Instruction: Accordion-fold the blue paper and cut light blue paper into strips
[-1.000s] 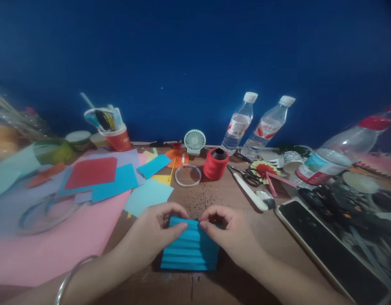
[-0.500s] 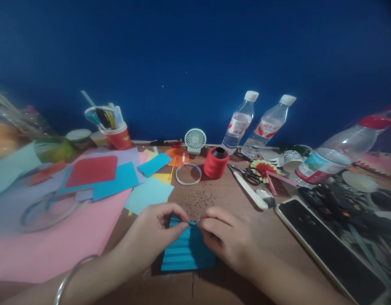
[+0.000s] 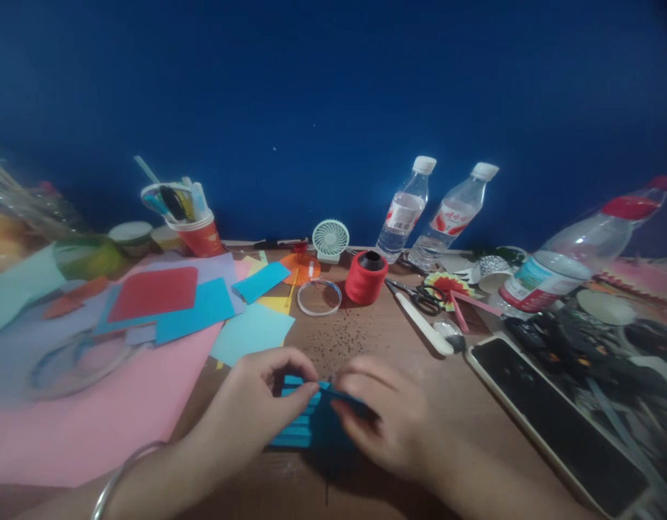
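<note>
A sheet of blue paper [image 3: 293, 436], creased with several parallel folds, is held between my two hands just above the brown table. My left hand [image 3: 276, 393] pinches its far edge between thumb and forefinger. At the same edge, my right hand [image 3: 385, 412] grips the paper's right part, with thumb below and fingers over it. That right part looks raised and dark in shadow. The fingers hide much of the far edge. Small dark specks [image 3: 341, 339] lie scattered on the table just beyond my hands.
A red thread spool [image 3: 367, 279], a clear ring [image 3: 319, 299] and a small fan [image 3: 330, 240] stand beyond my hands. Scissors [image 3: 424, 297], a white-handled tool [image 3: 423, 323] and a phone [image 3: 550, 419] lie right. Coloured sheets [image 3: 165, 404] cover the left; water bottles [image 3: 403, 217] stand behind.
The blue paper's right part has lifted and tilted in my right hand, and its near edge has shifted. My left hand keeps its pinch. The view has turned slightly.
</note>
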The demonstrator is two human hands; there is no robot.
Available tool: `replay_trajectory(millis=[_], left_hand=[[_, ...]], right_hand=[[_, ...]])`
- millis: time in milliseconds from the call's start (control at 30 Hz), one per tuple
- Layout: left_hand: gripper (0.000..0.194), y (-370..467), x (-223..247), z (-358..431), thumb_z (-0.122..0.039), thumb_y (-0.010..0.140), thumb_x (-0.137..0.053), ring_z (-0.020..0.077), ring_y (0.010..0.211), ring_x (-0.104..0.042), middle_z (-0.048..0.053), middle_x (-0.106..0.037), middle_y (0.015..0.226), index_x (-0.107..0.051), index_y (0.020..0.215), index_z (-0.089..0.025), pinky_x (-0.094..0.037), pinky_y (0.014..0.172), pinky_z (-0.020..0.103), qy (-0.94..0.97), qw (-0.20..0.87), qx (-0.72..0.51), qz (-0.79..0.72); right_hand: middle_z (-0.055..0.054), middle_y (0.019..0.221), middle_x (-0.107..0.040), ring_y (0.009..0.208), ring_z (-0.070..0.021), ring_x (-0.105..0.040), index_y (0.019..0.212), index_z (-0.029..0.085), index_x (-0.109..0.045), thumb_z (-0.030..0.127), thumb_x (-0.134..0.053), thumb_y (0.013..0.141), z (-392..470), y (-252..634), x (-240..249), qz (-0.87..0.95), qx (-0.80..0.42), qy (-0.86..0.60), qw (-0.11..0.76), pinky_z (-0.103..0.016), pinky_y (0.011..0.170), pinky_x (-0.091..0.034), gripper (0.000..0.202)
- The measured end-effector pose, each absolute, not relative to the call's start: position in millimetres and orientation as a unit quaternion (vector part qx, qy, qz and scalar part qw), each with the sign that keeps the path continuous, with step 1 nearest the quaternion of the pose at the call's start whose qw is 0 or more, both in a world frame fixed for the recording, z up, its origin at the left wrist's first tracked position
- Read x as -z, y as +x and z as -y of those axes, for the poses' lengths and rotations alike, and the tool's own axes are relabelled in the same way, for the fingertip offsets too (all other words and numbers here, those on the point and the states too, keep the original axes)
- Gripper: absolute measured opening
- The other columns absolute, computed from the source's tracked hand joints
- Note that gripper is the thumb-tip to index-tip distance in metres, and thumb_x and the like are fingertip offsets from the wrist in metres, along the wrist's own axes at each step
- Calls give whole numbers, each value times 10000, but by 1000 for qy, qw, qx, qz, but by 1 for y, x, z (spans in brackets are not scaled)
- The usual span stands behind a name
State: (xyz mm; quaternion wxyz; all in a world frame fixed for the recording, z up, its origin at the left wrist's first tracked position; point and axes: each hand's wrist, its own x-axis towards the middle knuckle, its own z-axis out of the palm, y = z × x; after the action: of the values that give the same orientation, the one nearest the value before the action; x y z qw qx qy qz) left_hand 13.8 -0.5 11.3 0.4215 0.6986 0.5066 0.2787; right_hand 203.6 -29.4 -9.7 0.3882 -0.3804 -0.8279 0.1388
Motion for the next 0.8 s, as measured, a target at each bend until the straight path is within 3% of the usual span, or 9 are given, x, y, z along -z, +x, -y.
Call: replay_trajectory(millis=[200,300,600,800], left_hand=[[98,13,-6,7,-160,745,-583,120,702,-611,-47,-656,743,-627,785,-237,-466,631,204,738,363,-328,-464],[151,13,-8,8,-146,760,-583,118,745,-617,-45,-669,792,-644,846,-253,-471,670,205,774,347,-316,-424],[127,10,-14,5,-140,775,-569,109,625,-599,-40,-656,667,-648,710,-215,-448,587,204,787,319,-322,-419],[119,8,-12,5,-130,765,-570,113,635,-615,-32,-672,691,-642,723,-215,-469,598,200,794,288,-351,-404]], right_hand=[[-4,758,-627,709,-124,-587,799,185,-635,173,-607,800,32,195,5,722,-298,-451,433,-220,644,-444,30],[5,723,-621,682,-117,-585,768,182,-637,146,-600,789,33,195,4,717,-304,-446,441,-215,629,-436,55],[15,645,-599,598,-123,-551,681,186,-617,147,-635,723,26,201,1,691,-308,-454,471,-224,548,-415,60],[-9,694,-618,642,-146,-570,743,187,-642,158,-672,715,25,205,4,687,-329,-412,499,-247,576,-443,50]])
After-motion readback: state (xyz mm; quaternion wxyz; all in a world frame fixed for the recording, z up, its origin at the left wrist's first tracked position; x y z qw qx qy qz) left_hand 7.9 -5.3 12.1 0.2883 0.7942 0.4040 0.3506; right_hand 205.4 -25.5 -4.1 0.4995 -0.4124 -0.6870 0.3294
